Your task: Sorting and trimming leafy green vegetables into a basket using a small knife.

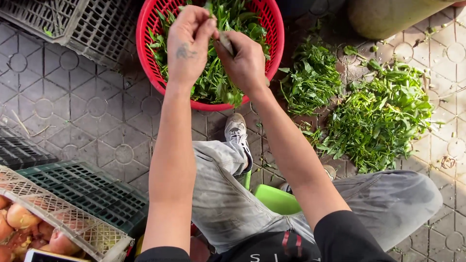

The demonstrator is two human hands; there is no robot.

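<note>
1. The left hand (187, 46) and right hand (245, 63) meet above the red basket (145, 43), so anything plucked drops straight into the greens piled inside it.
2. The left fingers (206, 24) are pinched narrow on a leafy sprig (213, 9); the right hand is closed around the stem (225, 43) just below, steadying it.
3. Two heaps of greens (378, 116) lie on the pavement to the right of the basket, kept apart from the basket's contents, likely as separate sorting.
4. The person sits low on a green stool (276, 199), knees apart, one shoe (236, 131) touching the basket's near rim.
5. The floor is patterned grey paving (87, 111), outdoors in sun; plastic crates (82, 189) stand at the left, one holding onions (19, 216).
</note>
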